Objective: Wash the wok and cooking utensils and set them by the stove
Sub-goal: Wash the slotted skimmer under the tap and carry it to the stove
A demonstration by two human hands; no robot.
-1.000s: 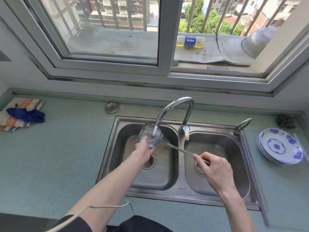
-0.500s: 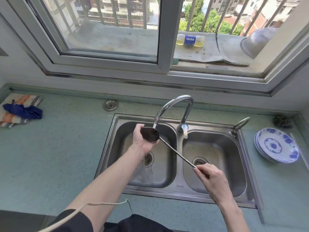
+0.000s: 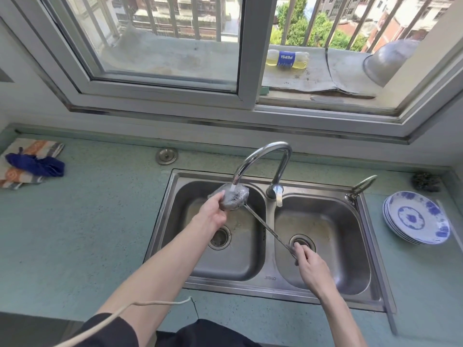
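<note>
Steel ladle [image 3: 235,196] rinsed under the running tap [image 3: 260,159], over the left basin of the sink [image 3: 268,279].
Left hand [image 3: 213,212] cups the ladle's bowl; right hand [image 3: 309,265] pinches the handle end over the right basin's drain. Beyond the left hand lie cloths [image 3: 27,164]; right of the right hand, stacked blue-patterned plates [image 3: 417,219].

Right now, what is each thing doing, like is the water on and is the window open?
Faucet: on, water running.
Ladle: bowl under the stream, wet.
Left hand: holds the ladle's bowl.
Right hand: grips the ladle's handle end.
Sink: two basins, no standing water.
Window: right side slid open.
Plates: stacked on the counter.
Bottle: lying on its side outside.
</note>
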